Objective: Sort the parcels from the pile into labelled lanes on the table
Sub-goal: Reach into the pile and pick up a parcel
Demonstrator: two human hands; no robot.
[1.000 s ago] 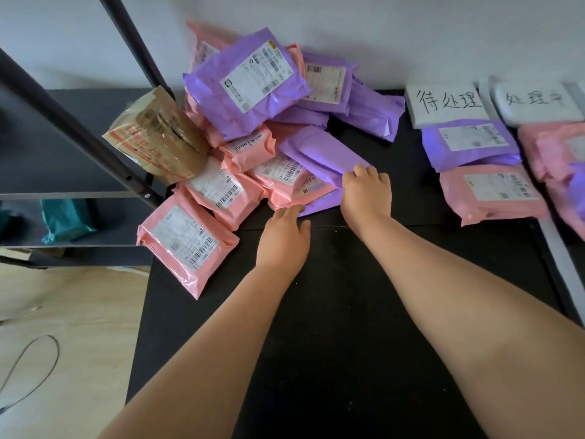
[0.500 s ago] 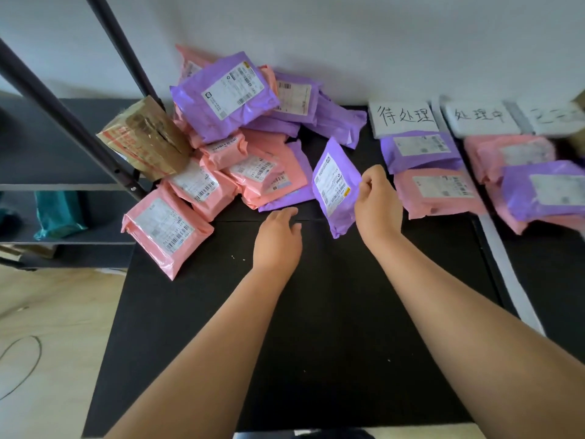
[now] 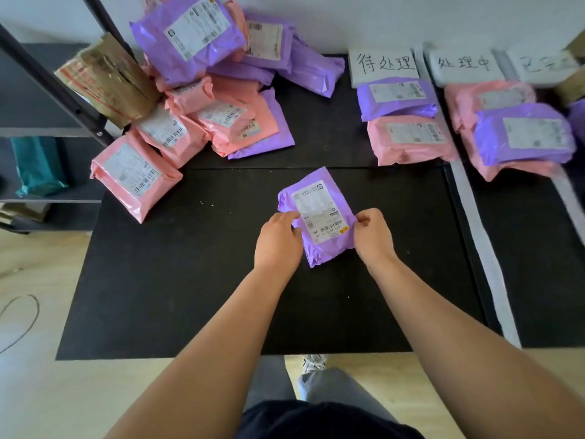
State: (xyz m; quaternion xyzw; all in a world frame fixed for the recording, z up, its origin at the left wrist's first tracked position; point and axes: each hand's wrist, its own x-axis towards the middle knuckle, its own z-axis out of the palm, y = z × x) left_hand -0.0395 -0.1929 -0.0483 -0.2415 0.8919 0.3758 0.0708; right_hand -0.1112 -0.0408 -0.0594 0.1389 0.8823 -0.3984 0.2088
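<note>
The front parcel (image 3: 329,245) is purple, its label (image 3: 319,213) white with black barcodes and a small yellow mark; the table (image 3: 190,280) is black; the pile (image 3: 202,99) mixes pink and purple mailers, all white-labelled, plus a brown box (image 3: 107,77) printed red; the lane signs (image 3: 384,66) are white with black handwritten characters; the divider strips (image 3: 478,236) are pale grey; the bag (image 3: 36,166) is teal; the floor (image 3: 38,391) is light wood.

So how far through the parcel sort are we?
Partway. Done: under the first sign lie a purple parcel and a pink parcel; under the second sign, a purple-on-pink stack. In hand: the left hand and right hand pinch a small purple mailer, label up, at mid-table. Left: the pile at back left, many pink and purple bags plus a brown box.
</note>
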